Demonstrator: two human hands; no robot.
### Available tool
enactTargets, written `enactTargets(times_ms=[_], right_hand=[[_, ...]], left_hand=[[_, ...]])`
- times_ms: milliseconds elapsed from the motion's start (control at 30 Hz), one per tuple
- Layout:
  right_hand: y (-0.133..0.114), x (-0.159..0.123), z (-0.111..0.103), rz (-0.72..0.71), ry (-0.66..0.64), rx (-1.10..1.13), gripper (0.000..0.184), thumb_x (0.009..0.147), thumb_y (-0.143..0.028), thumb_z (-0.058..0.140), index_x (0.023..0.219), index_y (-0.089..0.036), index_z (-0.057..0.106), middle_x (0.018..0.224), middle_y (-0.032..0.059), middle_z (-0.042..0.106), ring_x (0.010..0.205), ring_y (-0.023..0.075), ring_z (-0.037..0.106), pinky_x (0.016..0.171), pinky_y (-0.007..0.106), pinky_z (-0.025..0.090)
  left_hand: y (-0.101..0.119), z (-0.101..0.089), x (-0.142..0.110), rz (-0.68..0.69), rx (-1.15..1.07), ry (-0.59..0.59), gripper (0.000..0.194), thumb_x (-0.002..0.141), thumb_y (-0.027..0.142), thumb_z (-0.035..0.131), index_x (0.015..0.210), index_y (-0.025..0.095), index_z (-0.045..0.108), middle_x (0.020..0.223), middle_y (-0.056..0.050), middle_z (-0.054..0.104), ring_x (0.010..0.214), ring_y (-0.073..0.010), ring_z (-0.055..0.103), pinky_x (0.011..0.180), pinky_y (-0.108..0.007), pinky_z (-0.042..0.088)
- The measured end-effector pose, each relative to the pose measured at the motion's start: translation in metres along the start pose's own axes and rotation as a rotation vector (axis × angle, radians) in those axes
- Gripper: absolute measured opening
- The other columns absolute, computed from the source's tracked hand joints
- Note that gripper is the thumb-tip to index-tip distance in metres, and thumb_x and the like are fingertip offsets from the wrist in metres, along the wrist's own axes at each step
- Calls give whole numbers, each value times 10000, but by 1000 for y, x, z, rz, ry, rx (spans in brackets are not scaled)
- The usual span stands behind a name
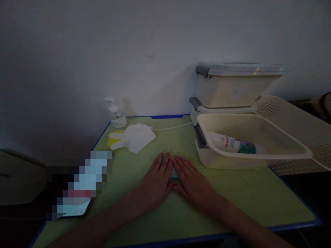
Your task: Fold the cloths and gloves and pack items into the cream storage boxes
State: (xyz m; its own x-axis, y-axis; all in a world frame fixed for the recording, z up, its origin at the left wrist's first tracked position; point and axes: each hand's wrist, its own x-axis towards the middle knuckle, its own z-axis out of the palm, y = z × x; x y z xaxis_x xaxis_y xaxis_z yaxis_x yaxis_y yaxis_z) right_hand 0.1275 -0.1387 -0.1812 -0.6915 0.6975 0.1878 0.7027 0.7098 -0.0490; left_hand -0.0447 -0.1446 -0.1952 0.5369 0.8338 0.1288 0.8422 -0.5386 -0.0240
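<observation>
Both my hands lie flat, side by side, on the green table (232, 193), fingers stretched out and pointing away from me. My left hand (157, 179) and my right hand (191, 181) press down on a small grey-blue patterned cloth (174, 171), which shows only in the gap between them and at the fingertips. Most of the cloth is hidden under the palms.
White gloves (136, 137) and a yellow item (113, 140) lie at the back left beside a pump bottle (116, 115). An open cream bin (284, 151) holds a bottle (232, 143); lidded bins (232, 86) are stacked behind it. A blurred-out phone (77, 186) sits at the left edge.
</observation>
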Motion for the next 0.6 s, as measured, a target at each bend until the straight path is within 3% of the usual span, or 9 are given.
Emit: enactTargets(times_ms=[200,367,600], right_hand=[[4,-1,2,-4,29,37,579,870,-374,453,1336,-41,368,1379,187,383,1293,260,328,1034,435,355],[1,2,4,40,53,56,524,860,-280,472,1308,-17,406,1342,197,434,1261,263,385,1025,437,370],[-3,5,-4,120,104,130,491,770,-131,473,1255,-50,486,1297,170,497,1202,243,464,1018,413,382]], left_hand=[[-5,-1,-1,27,0,-6,599,889,406,384,1363,57,277,1449,-180,257,1345,-299,204,1081,-442,264],[-15,-6,2,23,-35,1,561,877,401,422,1337,88,346,1418,-156,337,1302,-250,336,1050,-398,336],[-22,-8,3,76,-47,55,482,823,175,453,1295,86,407,1384,-148,400,1276,-224,387,1044,-391,350]])
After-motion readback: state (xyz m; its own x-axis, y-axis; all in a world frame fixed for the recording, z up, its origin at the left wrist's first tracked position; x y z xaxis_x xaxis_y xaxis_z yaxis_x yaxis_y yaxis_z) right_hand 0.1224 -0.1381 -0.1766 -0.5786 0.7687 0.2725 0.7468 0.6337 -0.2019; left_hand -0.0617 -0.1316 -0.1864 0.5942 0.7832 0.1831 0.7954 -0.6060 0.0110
